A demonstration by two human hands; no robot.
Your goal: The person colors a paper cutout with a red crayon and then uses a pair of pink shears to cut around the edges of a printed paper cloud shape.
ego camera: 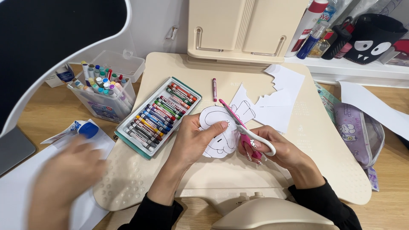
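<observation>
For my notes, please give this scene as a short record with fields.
left hand: left hand holds a paper cutout with a line drawing
right hand: right hand holds pink scissors, blades at the cutout
beside: open crayon box, marker tub, loose crayon, paper scraps
surface: cream desk board
other person: blurred hand, lower left

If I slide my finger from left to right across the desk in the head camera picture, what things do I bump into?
Blurred hand of another person → clear tub of markers → tray of crayons → left hand holding the paper cutout → right hand with pink scissors → paper scraps → purple pencil case.
</observation>
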